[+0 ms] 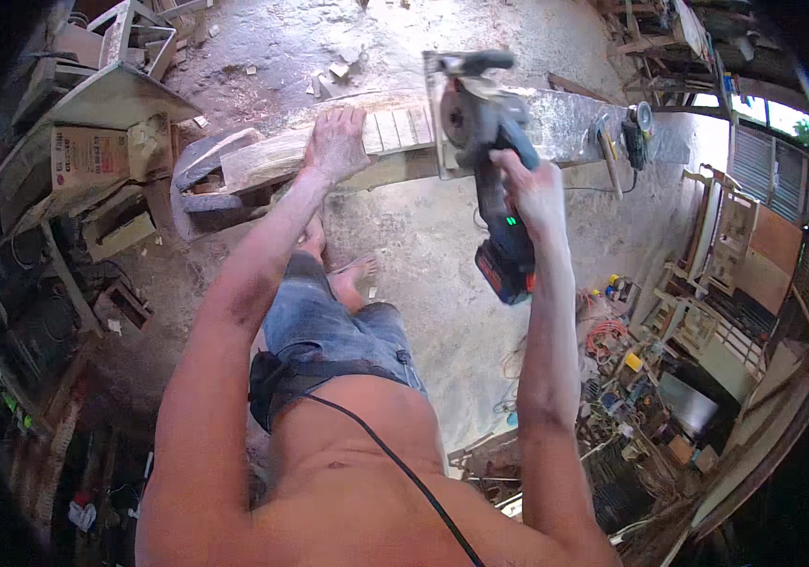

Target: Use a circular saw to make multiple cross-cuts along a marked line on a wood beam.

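Observation:
My right hand point(537, 194) is wrapped round the handle of a cordless circular saw point(466, 118). The saw is raised over the bench with its base plate on edge, and small green lights show near the battery. A pale wooden board point(272, 156) with several crosswise cuts lies on the low bench. On that board rests my left hand point(336, 144), fingers over its far side and thumb toward the near edge. The cuts lie between my left hand and the saw.
An angle grinder point(638, 128) and a hammer point(609, 156) lie at the bench's right end. A worn table point(111, 94) bearing a cardboard box point(91, 156) stands at left. Tools and coiled orange cord point(608, 335) clutter the right floor. Wood offcuts point(338, 70) are scattered beyond the bench.

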The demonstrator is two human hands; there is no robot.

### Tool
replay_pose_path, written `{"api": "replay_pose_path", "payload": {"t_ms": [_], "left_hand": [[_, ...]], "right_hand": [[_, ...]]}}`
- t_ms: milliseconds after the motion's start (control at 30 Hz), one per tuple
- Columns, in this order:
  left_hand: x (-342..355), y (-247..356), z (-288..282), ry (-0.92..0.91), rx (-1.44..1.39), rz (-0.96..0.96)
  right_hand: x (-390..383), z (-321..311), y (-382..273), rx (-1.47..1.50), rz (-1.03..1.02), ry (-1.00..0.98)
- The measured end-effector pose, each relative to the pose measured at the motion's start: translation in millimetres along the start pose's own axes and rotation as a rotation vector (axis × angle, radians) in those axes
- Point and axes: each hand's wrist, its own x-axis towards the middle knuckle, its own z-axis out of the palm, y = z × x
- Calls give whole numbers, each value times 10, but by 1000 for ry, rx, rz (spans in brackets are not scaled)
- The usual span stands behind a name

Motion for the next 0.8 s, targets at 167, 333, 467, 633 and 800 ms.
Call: {"api": "replay_pose_path", "payload": {"t_ms": [167, 333, 467, 633, 800], "left_hand": [[81, 48, -131, -137, -2, -56], [305, -130, -175, -321, -190, -160], [353, -218, -151, -308, -211, -183], [283, -104, -157, -247, -213, -178], [157, 28, -93, -88, 13, -112]], "right_hand": [[-964, -457, 387, 297, 65, 127], [-1217, -619, 1175, 303, 103, 131], [-1335, -621, 1703, 249, 86, 114], [-1353, -688, 1927, 240, 139, 68], [-996, -586, 1742, -2, 20, 85]]}}
